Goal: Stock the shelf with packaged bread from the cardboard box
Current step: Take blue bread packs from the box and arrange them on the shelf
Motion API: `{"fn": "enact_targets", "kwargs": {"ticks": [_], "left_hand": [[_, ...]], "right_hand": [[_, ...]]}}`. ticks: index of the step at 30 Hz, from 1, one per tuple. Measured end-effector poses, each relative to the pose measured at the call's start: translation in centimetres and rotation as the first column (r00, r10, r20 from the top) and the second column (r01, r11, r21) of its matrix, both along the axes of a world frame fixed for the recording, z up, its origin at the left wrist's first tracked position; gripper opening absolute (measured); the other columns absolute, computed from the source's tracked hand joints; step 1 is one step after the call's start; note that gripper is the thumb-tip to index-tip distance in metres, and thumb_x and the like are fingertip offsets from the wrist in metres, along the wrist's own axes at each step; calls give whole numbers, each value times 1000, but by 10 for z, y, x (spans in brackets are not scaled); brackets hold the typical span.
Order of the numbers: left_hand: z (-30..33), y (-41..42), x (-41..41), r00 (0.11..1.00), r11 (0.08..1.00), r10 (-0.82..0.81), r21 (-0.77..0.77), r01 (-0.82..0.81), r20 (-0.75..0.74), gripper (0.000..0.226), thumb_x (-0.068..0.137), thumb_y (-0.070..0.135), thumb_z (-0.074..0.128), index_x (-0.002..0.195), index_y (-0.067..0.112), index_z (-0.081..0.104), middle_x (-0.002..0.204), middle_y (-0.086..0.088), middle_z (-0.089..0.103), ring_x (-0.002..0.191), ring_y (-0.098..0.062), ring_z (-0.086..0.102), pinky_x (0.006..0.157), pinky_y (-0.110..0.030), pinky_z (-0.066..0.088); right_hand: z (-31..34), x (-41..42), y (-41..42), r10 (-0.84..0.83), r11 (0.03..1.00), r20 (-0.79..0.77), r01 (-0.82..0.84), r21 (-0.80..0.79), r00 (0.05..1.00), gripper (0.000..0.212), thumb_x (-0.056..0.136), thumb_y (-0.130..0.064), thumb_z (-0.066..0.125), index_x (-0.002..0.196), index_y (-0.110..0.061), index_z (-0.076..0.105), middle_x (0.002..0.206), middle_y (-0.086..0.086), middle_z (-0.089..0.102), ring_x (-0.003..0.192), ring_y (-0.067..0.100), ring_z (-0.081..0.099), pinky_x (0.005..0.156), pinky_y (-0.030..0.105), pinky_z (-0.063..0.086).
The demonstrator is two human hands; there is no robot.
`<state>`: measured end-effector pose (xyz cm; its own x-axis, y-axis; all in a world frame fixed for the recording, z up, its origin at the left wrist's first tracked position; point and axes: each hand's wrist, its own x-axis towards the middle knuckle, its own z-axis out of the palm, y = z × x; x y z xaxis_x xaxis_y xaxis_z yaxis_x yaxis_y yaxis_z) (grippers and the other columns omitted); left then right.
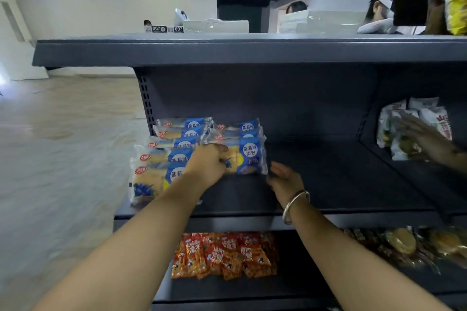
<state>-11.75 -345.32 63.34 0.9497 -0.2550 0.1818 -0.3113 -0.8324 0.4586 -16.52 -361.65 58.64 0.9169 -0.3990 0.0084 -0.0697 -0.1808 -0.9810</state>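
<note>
Two bare forearms are reaching up from the bottom of the view toward the middle shelf, and the fingers of the left hand are curling over the near left edge of a packaged bread, a blue-and-clear wrapper standing at the front of the second row. Beside it, the right hand, with a metal bracelet on its wrist, is hovering just clear of the packet's right edge, fingers straight and relaxed, holding nothing. Further left, a stepped stack of matching bread packets is filling the shelf's left end, while the shelf's right stretch is lying bare. Red snack packets are sitting on the shelf below, and another person's hand is working at white packets on the neighbouring unit. The cardboard box is out of view. The step in hand looks like squaring a just-placed packet against its row; next would likely call for letting go and fetching more bread to extend the row rightward.
</note>
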Motion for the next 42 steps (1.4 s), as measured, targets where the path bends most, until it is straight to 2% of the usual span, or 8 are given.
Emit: {"fn": "enact_targets", "kwargs": {"ticks": [4,7,10,18,22,33,38,42], "left_hand": [[-13,-2,-42,1000,999,12,49,-13,11,44,91,6,45,133,19,52,129,-14,58,113,-32,57,89,-31,47],[-31,-3,-75,998,997,-19,82,15,55,46,89,5,47,133,18,51,128,-15,58,112,-36,55,84,-34,46],[-53,-5,-107,996,997,-10,78,3,89,50,85,4,50,134,10,49,134,-17,53,125,-34,47,100,-36,39],[-161,-8,-176,999,986,29,165,-33,24,51,77,6,58,127,9,55,127,-16,54,120,-35,45,102,-36,35],[-234,5,-201,990,976,69,216,-41,-122,48,85,9,53,133,11,50,137,-14,46,129,-34,37,104,-41,37],[-447,61,-262,875,964,203,247,-100,-439,48,83,4,52,131,7,52,131,-18,50,123,-35,40,94,-37,37],[-556,84,-280,808,954,243,281,-101,-536,49,84,10,55,133,8,49,132,-17,50,122,-34,43,94,-34,38],[-647,88,-279,766,956,272,252,-148,-583,39,84,9,53,123,7,58,121,-19,55,116,-36,48,90,-37,41]], "right_hand": [[-7,-35,-4,49,998,-4,-49,28,999,43,88,8,47,129,-2,52,120,8,57,104,13,50,91,24,40],[-22,-64,-10,52,997,0,-52,61,999,47,87,6,51,133,-4,48,136,9,52,123,19,50,104,26,38],[-43,-91,-19,24,997,18,-25,74,1000,45,86,7,51,130,-3,52,133,10,54,125,22,50,108,32,38],[-135,-155,-31,-37,989,-88,49,142,995,32,82,8,52,110,-3,64,96,4,63,87,13,59,70,17,46],[-203,-179,-24,14,991,-228,16,130,973,30,85,4,51,110,-7,64,95,0,62,96,17,59,88,30,49],[-425,-229,25,75,977,-526,44,211,847,29,85,-3,54,113,-6,63,77,-4,60,80,18,58,69,23,46],[-544,-249,36,117,967,-638,60,248,761,33,87,1,50,118,-4,59,104,10,60,94,21,55,71,21,44],[-638,-258,37,100,966,-710,102,236,697,36,89,1,49,124,-3,54,101,12,57,93,22,54,66,20,42]]}}
